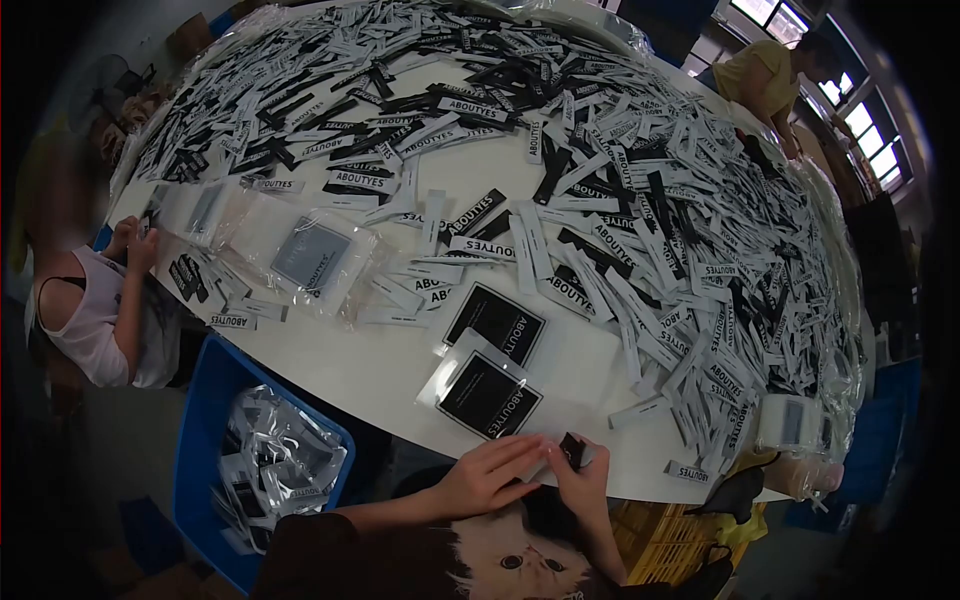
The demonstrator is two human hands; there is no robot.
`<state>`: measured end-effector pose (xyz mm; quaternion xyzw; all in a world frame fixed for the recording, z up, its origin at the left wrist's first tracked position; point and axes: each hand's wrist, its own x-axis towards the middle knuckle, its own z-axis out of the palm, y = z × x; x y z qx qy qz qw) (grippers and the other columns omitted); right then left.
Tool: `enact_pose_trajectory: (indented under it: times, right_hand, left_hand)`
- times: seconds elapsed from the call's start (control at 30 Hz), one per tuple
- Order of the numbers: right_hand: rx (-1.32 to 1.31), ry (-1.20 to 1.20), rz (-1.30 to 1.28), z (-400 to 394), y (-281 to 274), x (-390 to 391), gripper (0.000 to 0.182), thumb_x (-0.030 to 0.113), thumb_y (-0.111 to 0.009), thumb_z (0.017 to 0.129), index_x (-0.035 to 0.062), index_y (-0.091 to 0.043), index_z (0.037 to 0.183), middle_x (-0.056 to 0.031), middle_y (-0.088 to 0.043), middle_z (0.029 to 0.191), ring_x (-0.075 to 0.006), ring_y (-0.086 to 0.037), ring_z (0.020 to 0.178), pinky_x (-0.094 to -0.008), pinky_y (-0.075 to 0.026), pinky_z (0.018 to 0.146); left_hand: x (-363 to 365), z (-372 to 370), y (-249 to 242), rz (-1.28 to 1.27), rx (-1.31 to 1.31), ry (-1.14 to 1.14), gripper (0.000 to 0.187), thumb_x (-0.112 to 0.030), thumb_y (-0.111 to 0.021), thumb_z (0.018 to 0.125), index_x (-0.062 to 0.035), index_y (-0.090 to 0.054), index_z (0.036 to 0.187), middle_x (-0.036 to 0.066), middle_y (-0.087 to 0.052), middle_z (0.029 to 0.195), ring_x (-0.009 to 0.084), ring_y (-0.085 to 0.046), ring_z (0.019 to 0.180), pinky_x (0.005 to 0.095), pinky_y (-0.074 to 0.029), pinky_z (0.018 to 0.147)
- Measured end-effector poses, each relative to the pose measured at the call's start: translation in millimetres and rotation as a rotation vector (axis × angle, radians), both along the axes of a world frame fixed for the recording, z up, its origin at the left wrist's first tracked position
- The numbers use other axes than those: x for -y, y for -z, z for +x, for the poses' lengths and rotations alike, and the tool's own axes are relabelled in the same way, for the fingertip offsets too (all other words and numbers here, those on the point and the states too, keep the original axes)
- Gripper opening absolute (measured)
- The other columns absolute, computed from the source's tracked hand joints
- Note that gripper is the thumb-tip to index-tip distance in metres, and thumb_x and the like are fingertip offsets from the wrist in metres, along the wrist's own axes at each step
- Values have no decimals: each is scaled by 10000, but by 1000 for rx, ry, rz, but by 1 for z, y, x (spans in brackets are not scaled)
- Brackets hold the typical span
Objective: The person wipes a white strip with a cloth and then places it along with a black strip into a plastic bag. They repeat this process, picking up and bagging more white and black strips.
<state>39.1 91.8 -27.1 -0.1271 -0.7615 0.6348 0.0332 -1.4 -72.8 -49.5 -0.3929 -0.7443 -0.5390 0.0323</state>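
My right hand [582, 482] is closed at the table's near edge around a small black label [572, 450], mostly hidden by the fingers. My left hand [488, 476] is beside it, fingers stretched out and apart, the tips close to my right thumb. Just beyond my hands lies a clear plastic bag [440, 387] with a black square printed "ABOUTYES". A second printed bag [508, 325] lies partly under it. Black and white label strips [690, 340], many also marked "ABOUTYES", are spread beyond and to the right.
A blue bin [195, 450] with clear bags [290, 440] stands below the table's edge at left. Another person [100, 300] works at the far left, near more clear bags [312, 252]. A person in yellow [755, 80] is at back right. A yellow crate [660, 540] stands below right.
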Motion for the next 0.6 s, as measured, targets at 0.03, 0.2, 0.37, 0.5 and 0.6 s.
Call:
enact_pose_trajectory:
  times: [0.03, 0.2, 0.37, 0.5, 0.6]
  right_hand:
    - [104, -8, 103, -2, -10, 3, 160, 108, -632, 794, -32, -579, 740, -69, -509, 536, -91, -482, 514, -260, -382, 483]
    - [-16, -318, 265, 0, -12, 13, 172, 52, -692, 665, 18, -636, 823, -124, -604, 694, -236, -607, 609, -275, -460, 554]
    - [-65, -306, 242, -9, -7, 9, 201, 21, -687, 640, 10, -624, 830, -115, -605, 760, -252, -605, 686, -287, -470, 607]
    - [-169, -137, 200, -16, -13, 8, 400, 12, -673, 637, -1, -544, 1016, -134, -555, 905, -227, -567, 765, -292, -450, 650]
    - [-147, -145, 358, -3, -11, 20, 535, -10, -639, 631, 13, -495, 1145, -159, -555, 894, -307, -539, 847, -351, -460, 712]
  left_hand:
    - [2, 0, -6, 34, 108, 46, 502, -106, -667, 761, 19, -493, 1214, 163, -564, 1152, 264, -574, 1033, 317, -482, 839]
    - [18, -3, -19, 179, 1027, 19, 487, -106, -694, 751, 36, -506, 1177, 156, -640, 973, 184, -655, 828, 261, -522, 734]
    - [11, -13, -34, 12, 802, -30, 227, -26, -610, 778, 47, -594, 992, 109, -656, 889, 126, -642, 780, 232, -514, 686]
    - [2, -13, -30, 232, 904, -148, 243, -32, -615, 762, 43, -571, 989, 112, -654, 867, 123, -633, 811, 235, -501, 693]
    - [-9, -10, -35, -17, 581, -127, 262, 9, -603, 707, 29, -549, 962, 143, -612, 906, 244, -629, 814, 299, -505, 688]
